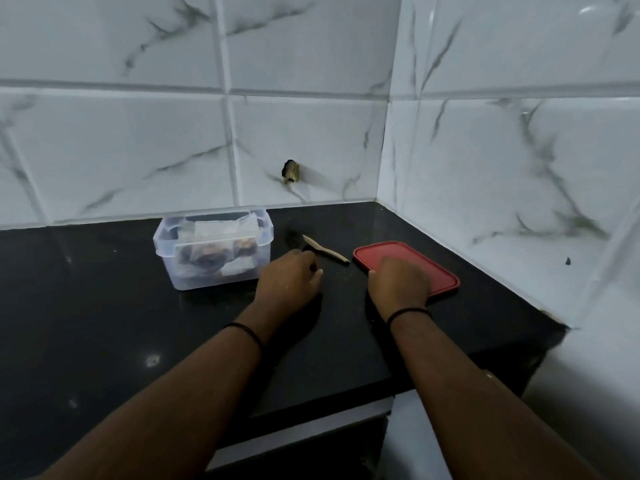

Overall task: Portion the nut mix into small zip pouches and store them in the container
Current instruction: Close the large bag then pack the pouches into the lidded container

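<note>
From the head view, a clear rectangular plastic container (213, 249) holding filled zip pouches (211, 252) is sitting lidless on the black stone worktop (104, 306) near the white marble-tile wall (138, 150). A small wooden spoon (325, 249) is lying between it and a flat red plastic lid (401, 252). The right hand (398, 282) is resting on the lid, fingers flat, while the left hand (291, 275) is lying beside the spoon's end, fingers loosely curled, its grip holding nothing visible.

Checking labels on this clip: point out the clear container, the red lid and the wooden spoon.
clear container (214, 268): head view, on its front wall.
red lid (398, 251): head view, on its bare top beyond the hand.
wooden spoon (329, 252): head view, on its handle.
</note>
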### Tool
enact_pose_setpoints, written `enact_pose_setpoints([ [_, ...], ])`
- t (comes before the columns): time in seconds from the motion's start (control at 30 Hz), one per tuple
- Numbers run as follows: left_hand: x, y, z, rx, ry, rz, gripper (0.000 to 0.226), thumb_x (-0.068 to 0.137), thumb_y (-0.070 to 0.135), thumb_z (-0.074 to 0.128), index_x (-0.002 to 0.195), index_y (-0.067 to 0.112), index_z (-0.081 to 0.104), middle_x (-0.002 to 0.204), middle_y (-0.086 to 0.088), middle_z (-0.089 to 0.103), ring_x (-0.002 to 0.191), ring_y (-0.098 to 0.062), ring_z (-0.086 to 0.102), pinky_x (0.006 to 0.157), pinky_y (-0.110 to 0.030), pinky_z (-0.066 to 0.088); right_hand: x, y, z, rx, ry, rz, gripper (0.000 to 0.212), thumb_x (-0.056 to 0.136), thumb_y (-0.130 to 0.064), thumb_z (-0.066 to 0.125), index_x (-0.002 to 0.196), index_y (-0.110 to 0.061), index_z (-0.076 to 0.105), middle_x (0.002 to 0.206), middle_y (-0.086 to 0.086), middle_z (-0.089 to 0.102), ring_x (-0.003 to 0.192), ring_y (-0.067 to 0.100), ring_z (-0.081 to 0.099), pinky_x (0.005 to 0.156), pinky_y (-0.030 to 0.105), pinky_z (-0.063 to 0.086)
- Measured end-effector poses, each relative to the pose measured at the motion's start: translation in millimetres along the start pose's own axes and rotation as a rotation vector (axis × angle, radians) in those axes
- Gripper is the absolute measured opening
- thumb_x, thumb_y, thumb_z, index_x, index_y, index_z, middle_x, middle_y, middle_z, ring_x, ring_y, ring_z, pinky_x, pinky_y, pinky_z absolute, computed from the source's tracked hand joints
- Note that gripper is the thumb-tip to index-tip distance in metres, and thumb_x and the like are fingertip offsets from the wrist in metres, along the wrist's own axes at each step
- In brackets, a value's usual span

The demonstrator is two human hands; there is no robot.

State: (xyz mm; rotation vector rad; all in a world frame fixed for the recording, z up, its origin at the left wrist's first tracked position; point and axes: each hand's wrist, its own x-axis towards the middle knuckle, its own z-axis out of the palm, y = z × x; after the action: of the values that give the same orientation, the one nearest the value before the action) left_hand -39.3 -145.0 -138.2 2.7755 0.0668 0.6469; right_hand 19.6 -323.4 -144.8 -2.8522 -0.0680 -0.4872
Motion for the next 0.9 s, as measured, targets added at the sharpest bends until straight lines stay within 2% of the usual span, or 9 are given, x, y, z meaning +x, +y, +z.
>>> enact_pose_setpoints([
  [0.17, -4, -7, -1, -0.081, 0.03, -0.011, 0.014, 0.095, 0.034, 0.06, 0.099, 0.022, 0.066, 0.096, 0.003, 0.063, 0.083, -0.01, 0.06, 0.077, -0.031, 0.054, -5, -8, -5, -0.048, -0.042, -0.005, 0.025, 0.101, -0.013, 0.045, 0.109, -0.015, 0.068, 0.114, 0.011, 0.067, 0.11, 0.032, 0.061, 0.091, 0.039, 0.047],
  [0.3, -13, -7, -6, -0.136, 0.07, -0.011, 0.013, 0.095, 0.03, 0.06, 0.099, 0.02, 0.067, 0.093, 0.002, 0.067, 0.084, -0.012, 0.062, 0.076, -0.032, 0.053, -16, -3, -16, -0.103, 0.078, -0.075, 0.022, 0.095, -0.008, 0.048, 0.107, -0.015, 0.065, 0.106, 0.008, 0.069, 0.103, 0.031, 0.063, 0.09, 0.038, 0.043],
  [0.47, -25, -7, -16, -0.268, 0.244, -0.004, 0.01, 0.093, 0.027, 0.064, 0.102, 0.022, 0.065, 0.085, 0.007, 0.063, 0.08, -0.013, 0.063, 0.073, -0.033, 0.053, -25, 9, -30, -0.16, 0.44, -0.142, 0.015, 0.072, 0.0, 0.066, 0.082, -0.011, 0.064, 0.075, 0.008, 0.067, 0.07, 0.03, 0.063, 0.072, 0.037, 0.043],
  [0.53, -25, -7, -23, -0.366, 0.354, 0.013, 0.02, 0.091, 0.025, 0.068, 0.11, 0.019, 0.065, 0.088, 0.008, 0.06, 0.08, -0.012, 0.061, 0.076, -0.035, 0.054, -25, 11, -45, -0.168, 0.579, -0.197, 0.012, 0.076, -0.004, 0.07, 0.083, -0.012, 0.064, 0.074, 0.007, 0.064, 0.069, 0.03, 0.06, 0.069, 0.037, 0.042],
  [0.6, -24, -3, -31, -0.465, 0.415, 0.03, 0.04, 0.088, 0.026, 0.073, 0.126, 0.017, 0.06, 0.101, 0.008, 0.06, 0.087, -0.008, 0.058, 0.081, -0.031, 0.053, -25, 5, -63, -0.141, 0.688, -0.318, 0.004, 0.087, -0.011, 0.064, 0.091, -0.013, 0.065, 0.079, 0.006, 0.063, 0.074, 0.029, 0.058, 0.071, 0.038, 0.038],
  [0.7, -23, 6, -46, -0.634, 0.378, -0.015, 0.061, 0.089, 0.033, 0.073, 0.142, 0.017, 0.049, 0.121, 0.009, 0.057, 0.106, -0.005, 0.056, 0.087, -0.019, 0.046, -28, -18, -96, -0.058, 0.839, -0.464, 0.009, 0.091, -0.014, 0.059, 0.093, -0.018, 0.066, 0.079, 0.001, 0.06, 0.076, 0.026, 0.055, 0.071, 0.038, 0.029],
  [0.8, -23, 4, -64, -0.858, 0.368, -0.054, 0.033, 0.092, 0.035, 0.07, 0.118, 0.015, 0.065, 0.105, 0.004, 0.071, 0.098, -0.014, 0.068, 0.081, -0.023, 0.054, -36, -52, -121, 0.13, 0.853, -0.576, 0.017, 0.093, -0.018, 0.05, 0.092, -0.02, 0.067, 0.077, -0.001, 0.06, 0.076, 0.024, 0.055, 0.072, 0.037, 0.028],
  [0.87, -24, -4, -80, -0.971, 0.41, -0.095, 0.02, 0.093, 0.031, 0.069, 0.104, 0.014, 0.067, 0.094, -0.001, 0.073, 0.089, -0.017, 0.071, 0.073, -0.029, 0.058, -39, -70, -132, 0.258, 0.815, -0.618, 0.024, 0.095, -0.025, 0.045, 0.095, -0.022, 0.069, 0.084, -0.002, 0.063, 0.082, 0.024, 0.057, 0.075, 0.038, 0.031],
  [0.9, -26, -8, -87, -1.008, 0.432, -0.117, 0.015, 0.093, 0.027, 0.068, 0.1, 0.014, 0.066, 0.091, -0.001, 0.072, 0.085, -0.016, 0.071, 0.069, -0.026, 0.057, -41, -77, -135, 0.327, 0.811, -0.614, 0.025, 0.095, -0.03, 0.046, 0.1, -0.023, 0.07, 0.091, -0.002, 0.065, 0.089, 0.024, 0.058, 0.078, 0.038, 0.032],
])
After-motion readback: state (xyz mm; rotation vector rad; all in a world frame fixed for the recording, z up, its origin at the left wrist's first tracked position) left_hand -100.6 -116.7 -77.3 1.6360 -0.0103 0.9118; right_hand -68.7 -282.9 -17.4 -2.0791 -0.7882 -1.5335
